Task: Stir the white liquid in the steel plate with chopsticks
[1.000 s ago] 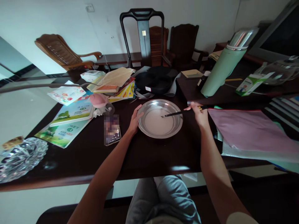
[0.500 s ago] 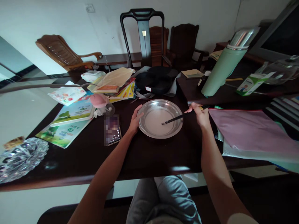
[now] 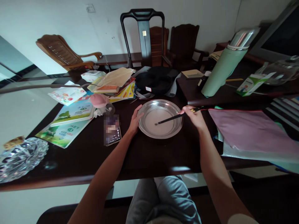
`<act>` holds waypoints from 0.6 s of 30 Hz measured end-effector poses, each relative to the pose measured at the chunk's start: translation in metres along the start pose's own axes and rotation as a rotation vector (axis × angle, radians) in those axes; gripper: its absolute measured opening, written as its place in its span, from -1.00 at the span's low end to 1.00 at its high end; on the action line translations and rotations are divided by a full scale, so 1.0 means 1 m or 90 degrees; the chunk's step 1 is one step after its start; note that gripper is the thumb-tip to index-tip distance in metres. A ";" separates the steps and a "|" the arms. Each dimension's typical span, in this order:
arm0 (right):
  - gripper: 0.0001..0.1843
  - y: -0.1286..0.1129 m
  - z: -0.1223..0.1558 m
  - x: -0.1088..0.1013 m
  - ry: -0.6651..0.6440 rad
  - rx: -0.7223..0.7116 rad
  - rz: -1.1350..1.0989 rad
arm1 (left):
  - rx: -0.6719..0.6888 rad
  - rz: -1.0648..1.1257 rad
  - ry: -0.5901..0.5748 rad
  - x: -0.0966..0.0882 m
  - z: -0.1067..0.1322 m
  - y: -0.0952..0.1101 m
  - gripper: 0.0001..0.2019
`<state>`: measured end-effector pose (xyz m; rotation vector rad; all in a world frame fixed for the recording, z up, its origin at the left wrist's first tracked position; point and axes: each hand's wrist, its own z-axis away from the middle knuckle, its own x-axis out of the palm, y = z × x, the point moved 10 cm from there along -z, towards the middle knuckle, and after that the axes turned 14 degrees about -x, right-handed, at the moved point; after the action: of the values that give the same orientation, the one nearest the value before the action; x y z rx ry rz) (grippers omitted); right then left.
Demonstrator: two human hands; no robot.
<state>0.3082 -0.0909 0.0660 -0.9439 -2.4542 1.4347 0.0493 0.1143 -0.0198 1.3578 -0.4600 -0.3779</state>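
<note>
A round metal plate [image 3: 173, 130] holding a pale, milky layer sits on the dark wooden table [image 3: 149, 155] in front of me. My left hand [image 3: 135, 120] rests against the plate's left rim, fingers curved around the edge. My right hand [image 3: 194, 116] is closed on dark chopsticks [image 3: 170, 119] at the plate's right side. Their tips reach down into the pale layer near the plate's middle.
A phone [image 3: 112, 130] lies left of the plate, with books [image 3: 70, 123] and a pink object [image 3: 99, 100] beyond. A glass ashtray [image 3: 20, 158] is far left. A black bag [image 3: 155, 81], green thermos [image 3: 224, 67] and pink folder [image 3: 247, 130] surround the plate.
My right hand has shifted left toward the plate, and the chopstick tips have swept through the pale layer toward the plate's left middle. My left hand has stayed on the rim.
</note>
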 end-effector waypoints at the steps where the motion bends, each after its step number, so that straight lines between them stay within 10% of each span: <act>1: -0.37 -0.002 0.000 0.006 -0.024 -0.005 0.004 | 0.000 0.002 0.001 0.000 0.000 0.000 -0.32; 7: -0.36 0.001 0.000 -0.022 0.101 -0.011 0.024 | -0.007 0.000 -0.001 0.000 0.000 -0.001 -0.33; 14: -0.39 -0.002 -0.001 0.009 -0.040 -0.019 0.006 | -0.013 0.009 0.001 0.000 0.001 -0.001 -0.29; 18: -0.40 0.000 0.000 -0.014 0.066 -0.029 0.027 | -0.011 0.014 0.003 0.000 0.002 0.000 -0.28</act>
<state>0.3197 -0.0989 0.0688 -1.0576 -2.4151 1.3134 0.0482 0.1132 -0.0200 1.3348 -0.4669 -0.3601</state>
